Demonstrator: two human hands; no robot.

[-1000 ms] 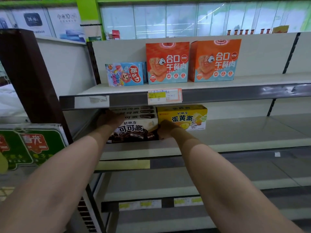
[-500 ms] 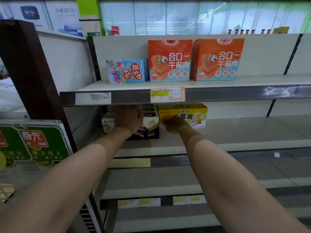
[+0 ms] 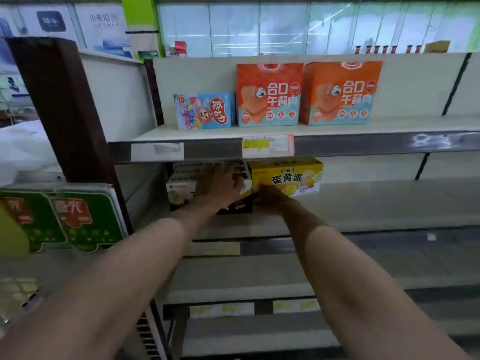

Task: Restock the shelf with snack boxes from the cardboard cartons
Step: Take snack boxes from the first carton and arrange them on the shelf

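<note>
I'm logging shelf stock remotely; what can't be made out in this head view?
- Dark chocolate-pie boxes: fronts covered by the left hand.
- Yellow egg-yolk-pie box: lower left corner hidden by the right hand.
- Orange-edged paper price tag: print blurred.
- Cardboard cartons: out of frame.

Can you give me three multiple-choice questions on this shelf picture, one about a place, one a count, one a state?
1. Where is the yellow cardboard snack box?
A. top shelf
B. second shelf, right of the dark chocolate-pie boxes
C. bottom shelf

2. How many tall orange cardboard boxes stand on the top shelf?
A. one
B. two
C. four

3. What is the left hand doing?
A. hanging idle
B. resting on the dark boxes
C. holding a price tag

Answers: 1 B, it sits beside them under the top shelf. 2 B, a pair stands side by side. 3 B, it lies across their front.
</note>
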